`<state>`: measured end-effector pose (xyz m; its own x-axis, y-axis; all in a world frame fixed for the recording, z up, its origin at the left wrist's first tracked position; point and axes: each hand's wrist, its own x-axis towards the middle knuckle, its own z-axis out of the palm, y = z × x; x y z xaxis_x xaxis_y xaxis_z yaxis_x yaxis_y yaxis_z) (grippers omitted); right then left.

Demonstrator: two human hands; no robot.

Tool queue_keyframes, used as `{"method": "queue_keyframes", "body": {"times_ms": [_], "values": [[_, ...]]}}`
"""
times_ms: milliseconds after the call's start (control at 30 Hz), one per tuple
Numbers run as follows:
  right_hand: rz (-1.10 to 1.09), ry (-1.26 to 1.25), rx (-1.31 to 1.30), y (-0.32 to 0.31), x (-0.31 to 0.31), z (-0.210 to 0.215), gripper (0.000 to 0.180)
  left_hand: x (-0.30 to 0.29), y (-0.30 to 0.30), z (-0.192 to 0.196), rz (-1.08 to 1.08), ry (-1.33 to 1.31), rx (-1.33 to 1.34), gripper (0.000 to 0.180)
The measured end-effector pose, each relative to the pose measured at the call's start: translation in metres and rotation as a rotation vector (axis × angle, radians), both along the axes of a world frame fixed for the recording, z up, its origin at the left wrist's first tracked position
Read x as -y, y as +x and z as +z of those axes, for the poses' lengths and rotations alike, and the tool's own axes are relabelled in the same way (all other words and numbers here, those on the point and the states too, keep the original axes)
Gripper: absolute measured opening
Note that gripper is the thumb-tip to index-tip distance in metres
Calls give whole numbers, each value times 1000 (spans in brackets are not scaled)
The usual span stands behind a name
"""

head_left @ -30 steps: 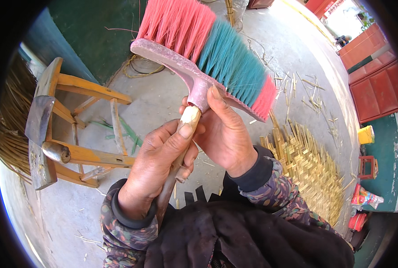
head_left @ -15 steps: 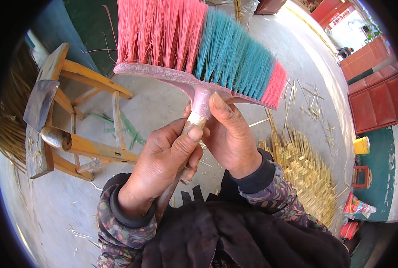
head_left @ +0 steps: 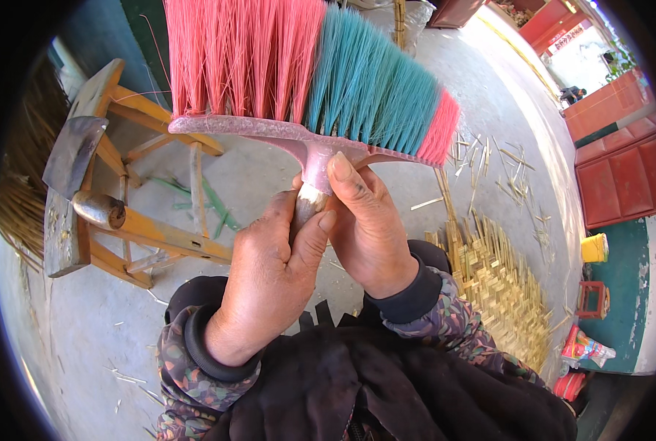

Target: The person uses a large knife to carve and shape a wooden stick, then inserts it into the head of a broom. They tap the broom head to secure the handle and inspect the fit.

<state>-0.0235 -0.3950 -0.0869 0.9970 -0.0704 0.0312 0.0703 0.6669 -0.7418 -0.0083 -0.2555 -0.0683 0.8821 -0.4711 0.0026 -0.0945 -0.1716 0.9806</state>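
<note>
Broom head (head_left: 306, 88), pink & teal bristles up, is held close in front of the body. Risk: it can slip off the handle stub (head_left: 309, 202), as the grip is only at the neck. Left hand (head_left: 269, 279) is wrapped tight around the stub; right hand (head_left: 368, 228) closes on the neck, thumb pressing.

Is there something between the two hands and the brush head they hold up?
Nothing visible does. The left hand and right hand grip the handle right below the pink and teal brush head, with no object between.
</note>
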Motion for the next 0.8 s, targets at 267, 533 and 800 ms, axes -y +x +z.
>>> {"method": "queue_keyframes", "body": {"times_ms": [267, 533, 800], "values": [[147, -35, 30, -9, 6, -3, 40, -25, -8, 11, -228, -262, -439, 51], [321, 41, 52, -15, 6, -10, 69, -65, -31, -6, -364, -221, -653, 47], [219, 88, 158, 3, 9, 23, 61, -41, -19, 18, -381, -325, -731, 45]]}}
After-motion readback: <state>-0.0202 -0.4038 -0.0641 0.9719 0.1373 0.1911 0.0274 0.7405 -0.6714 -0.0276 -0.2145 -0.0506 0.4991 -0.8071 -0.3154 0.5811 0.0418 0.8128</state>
